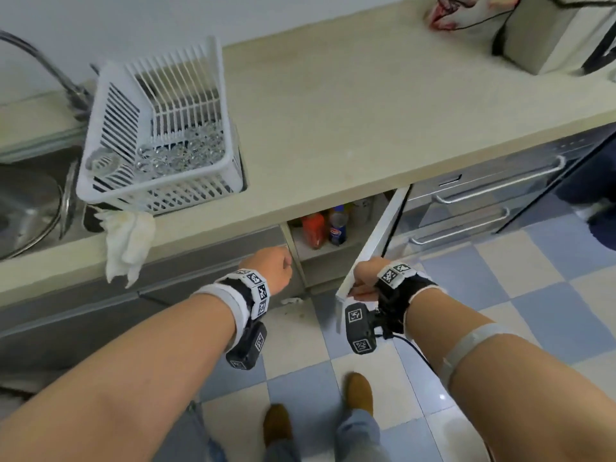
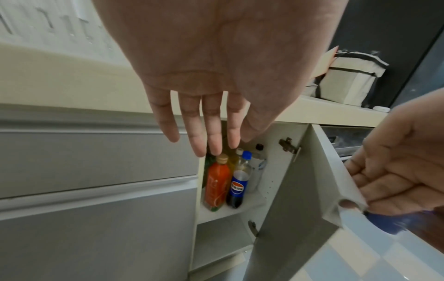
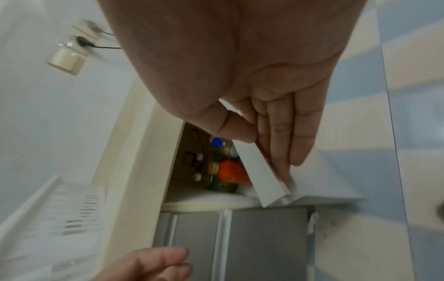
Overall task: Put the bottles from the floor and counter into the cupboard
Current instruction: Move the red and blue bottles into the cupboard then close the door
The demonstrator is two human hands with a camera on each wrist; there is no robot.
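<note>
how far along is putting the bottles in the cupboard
Mostly done, it seems: the orange bottle, the cola bottle and others stand on the cupboard shelf. The right hand pinches the door; the left hand is empty. Left: shutting the door.

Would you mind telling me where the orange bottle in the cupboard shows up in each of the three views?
Head: orange bottle just under the counter edge, centre, left of the Pepsi bottle.
Left wrist: lower centre, on the shelf below the fingertips, Pepsi bottle on its right.
Right wrist: centre, seen from above, beside the door edge.
Shared landmark: the open cupboard door.
</note>
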